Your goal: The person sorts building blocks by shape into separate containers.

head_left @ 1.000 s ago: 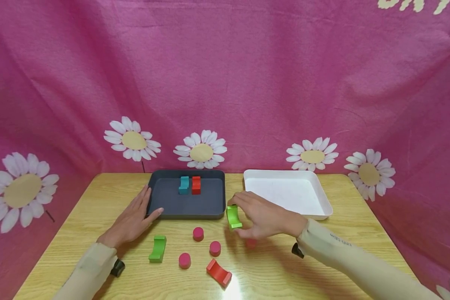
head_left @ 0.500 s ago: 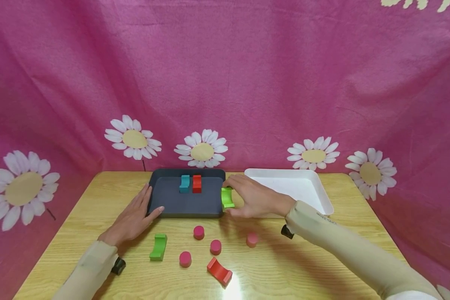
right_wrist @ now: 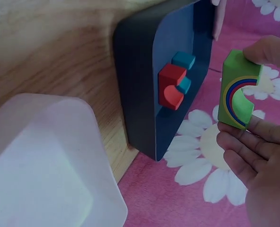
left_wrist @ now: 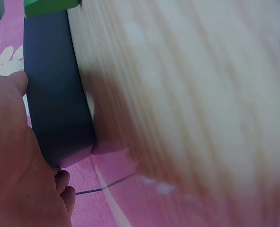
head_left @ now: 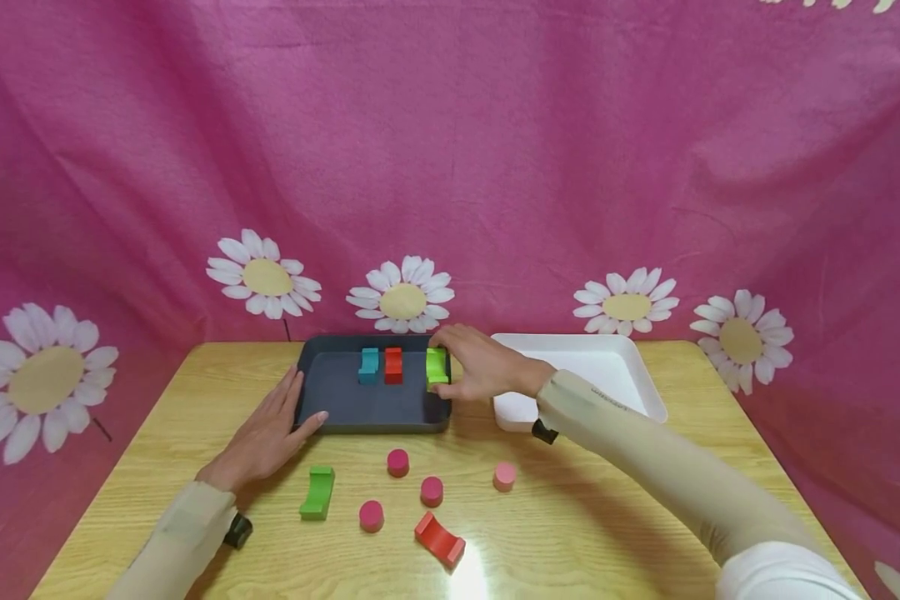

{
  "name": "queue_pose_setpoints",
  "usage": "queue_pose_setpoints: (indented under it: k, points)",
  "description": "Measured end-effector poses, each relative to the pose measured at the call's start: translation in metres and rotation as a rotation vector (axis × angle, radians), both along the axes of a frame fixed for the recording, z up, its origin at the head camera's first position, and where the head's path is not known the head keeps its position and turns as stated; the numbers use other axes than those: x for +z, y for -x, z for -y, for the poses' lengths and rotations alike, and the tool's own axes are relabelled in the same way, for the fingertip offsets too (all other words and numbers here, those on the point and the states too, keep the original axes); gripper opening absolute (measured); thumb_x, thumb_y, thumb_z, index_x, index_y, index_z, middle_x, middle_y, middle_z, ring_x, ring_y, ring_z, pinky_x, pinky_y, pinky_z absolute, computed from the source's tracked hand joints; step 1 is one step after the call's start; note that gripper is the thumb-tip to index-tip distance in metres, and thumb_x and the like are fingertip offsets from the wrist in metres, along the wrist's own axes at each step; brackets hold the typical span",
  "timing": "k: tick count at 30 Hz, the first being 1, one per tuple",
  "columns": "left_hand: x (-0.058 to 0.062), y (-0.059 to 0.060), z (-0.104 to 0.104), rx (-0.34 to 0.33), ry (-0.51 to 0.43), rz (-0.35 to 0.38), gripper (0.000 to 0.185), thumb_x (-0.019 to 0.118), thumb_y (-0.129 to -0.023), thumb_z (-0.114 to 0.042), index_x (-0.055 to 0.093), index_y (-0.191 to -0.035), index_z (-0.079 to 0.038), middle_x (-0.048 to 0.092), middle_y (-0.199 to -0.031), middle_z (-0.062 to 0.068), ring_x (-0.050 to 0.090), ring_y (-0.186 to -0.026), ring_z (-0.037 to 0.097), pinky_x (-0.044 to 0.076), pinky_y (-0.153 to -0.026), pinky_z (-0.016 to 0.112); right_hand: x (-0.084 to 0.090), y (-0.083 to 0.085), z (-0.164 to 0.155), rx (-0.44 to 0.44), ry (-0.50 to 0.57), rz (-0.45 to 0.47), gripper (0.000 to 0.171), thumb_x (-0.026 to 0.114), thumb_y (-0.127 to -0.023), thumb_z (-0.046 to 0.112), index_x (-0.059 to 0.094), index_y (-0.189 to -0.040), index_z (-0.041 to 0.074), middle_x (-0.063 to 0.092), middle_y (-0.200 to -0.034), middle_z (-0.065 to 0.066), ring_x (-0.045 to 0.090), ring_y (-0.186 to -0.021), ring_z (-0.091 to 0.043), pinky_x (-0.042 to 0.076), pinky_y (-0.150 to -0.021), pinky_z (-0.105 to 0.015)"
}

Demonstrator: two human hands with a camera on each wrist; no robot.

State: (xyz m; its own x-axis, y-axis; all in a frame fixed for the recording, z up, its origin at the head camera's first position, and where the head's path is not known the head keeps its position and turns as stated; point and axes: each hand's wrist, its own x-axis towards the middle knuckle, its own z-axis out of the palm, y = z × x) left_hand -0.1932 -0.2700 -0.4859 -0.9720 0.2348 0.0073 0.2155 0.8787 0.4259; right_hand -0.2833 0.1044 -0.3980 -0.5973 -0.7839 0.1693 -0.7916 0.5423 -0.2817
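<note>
My right hand point(head_left: 487, 365) pinches a light green arch block point(head_left: 437, 367) between thumb and fingertips, over the right end of the dark grey tray point(head_left: 367, 408). In the right wrist view a rainbow stripe in yellow, blue and red curves around the notch of this light green block point(right_wrist: 232, 94). Inside the tray, a teal arch block point(head_left: 369, 365) and a red arch block point(head_left: 393, 367) stand side by side. My left hand point(head_left: 262, 437) rests against the tray's left side, fingers straight along it and thumb at the front corner.
A white tray point(head_left: 607, 375) stands on the right, partly behind my right forearm. In front lie a green arch block point(head_left: 317, 493), a red arch block point(head_left: 440, 540), several dark pink cylinders point(head_left: 398, 462) and a paler pink cylinder point(head_left: 505, 477). A pink flowered cloth point(head_left: 510, 167) surrounds the table.
My right hand has carried the light green block from in front of the tray's right corner, away from me and leftward, over the tray's right end. The left hand has stayed in place.
</note>
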Motion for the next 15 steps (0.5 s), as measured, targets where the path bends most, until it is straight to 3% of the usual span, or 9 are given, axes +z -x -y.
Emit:
queue_pose_setpoints:
  k: [15]
  points:
    - [-0.002,-0.001,-0.001,0.01,0.0,-0.004,0.097,0.053,-0.108,-0.057,0.006,-0.171,0.0,0.003,-0.179,0.023,0.011,-0.162,0.05,0.016,-0.129,0.068,-0.018,0.04,0.02,-0.07,-0.055,0.031,0.057,0.081,-0.089,0.04,0.06,-0.128,0.004,0.064,-0.116,-0.008,0.058,-0.106,-0.022,0.051,-0.096,-0.038]
